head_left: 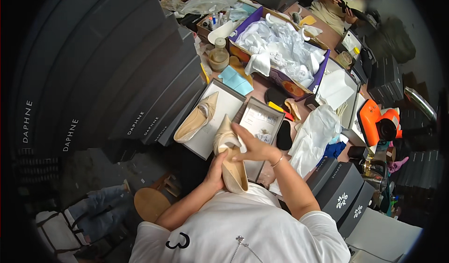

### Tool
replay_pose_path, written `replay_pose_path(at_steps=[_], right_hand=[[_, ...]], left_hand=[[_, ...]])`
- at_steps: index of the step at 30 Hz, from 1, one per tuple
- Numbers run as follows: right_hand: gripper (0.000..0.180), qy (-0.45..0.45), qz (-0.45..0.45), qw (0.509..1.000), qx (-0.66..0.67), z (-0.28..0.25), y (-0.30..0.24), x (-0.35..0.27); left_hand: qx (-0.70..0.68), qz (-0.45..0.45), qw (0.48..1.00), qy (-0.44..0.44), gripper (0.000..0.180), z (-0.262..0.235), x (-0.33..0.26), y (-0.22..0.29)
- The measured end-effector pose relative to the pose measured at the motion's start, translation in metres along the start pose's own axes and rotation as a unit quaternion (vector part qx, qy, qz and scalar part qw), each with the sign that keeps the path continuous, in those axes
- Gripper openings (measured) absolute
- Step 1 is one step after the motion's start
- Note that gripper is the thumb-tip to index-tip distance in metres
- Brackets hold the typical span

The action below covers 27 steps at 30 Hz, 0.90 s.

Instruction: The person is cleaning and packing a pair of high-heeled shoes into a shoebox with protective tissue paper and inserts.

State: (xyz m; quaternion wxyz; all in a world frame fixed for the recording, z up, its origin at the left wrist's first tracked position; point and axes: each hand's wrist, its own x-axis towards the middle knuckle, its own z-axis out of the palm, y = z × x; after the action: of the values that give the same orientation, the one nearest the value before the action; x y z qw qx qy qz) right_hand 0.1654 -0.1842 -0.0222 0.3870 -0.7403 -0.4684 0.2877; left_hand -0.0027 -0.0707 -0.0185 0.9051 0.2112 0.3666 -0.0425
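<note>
A beige pointed flat shoe (235,178) is held in front of my chest, its toe pointing away from me. My left hand (214,173) grips it along the left side, near the middle. Over the front part lies my right hand (254,147), thumb at the opening and fingers along the toe's right side. White stuffing paper (228,144) shows in the shoe's opening, partly covered by that hand. The matching beige shoe (196,119) rests in a grey-rimmed shoe box part (229,96) just beyond, also with white stuffing. Beside it, another box part (253,108) contains small clear packets.
Tall stacks of dark shoe boxes (107,62) rise at my left. A purple-edged carton (322,65) full of white paper stands beyond, near a glass jar (219,57) and blue paper (235,79). An orange heat gun (369,118) lies right. Another person (337,3) sits across.
</note>
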Motion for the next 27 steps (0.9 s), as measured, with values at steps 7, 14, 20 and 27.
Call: replay_pose_path(at_steps=[7,14,20,27], right_hand=[[0.042,-0.12,0.145,0.806,-0.562,0.007,0.068,-0.022],[0.029,0.106,0.07,0.991,0.037,-0.01,-0.039,-0.025],[0.025,0.147,-0.074,0.971,-0.171,0.031,-0.058,-0.009],[0.059,0.213,0.029,0.97,-0.113,0.025,-0.055,-0.007]], left_hand=[[0.019,0.003,1.0,0.005,0.069,0.01,-0.007,0.016],[-0.035,0.043,0.998,0.003,0.067,-0.006,-0.001,0.011],[0.077,0.116,0.99,-0.011,0.046,0.009,-0.008,0.002],[0.077,0.055,0.995,-0.022,0.051,0.011,-0.008,0.004]])
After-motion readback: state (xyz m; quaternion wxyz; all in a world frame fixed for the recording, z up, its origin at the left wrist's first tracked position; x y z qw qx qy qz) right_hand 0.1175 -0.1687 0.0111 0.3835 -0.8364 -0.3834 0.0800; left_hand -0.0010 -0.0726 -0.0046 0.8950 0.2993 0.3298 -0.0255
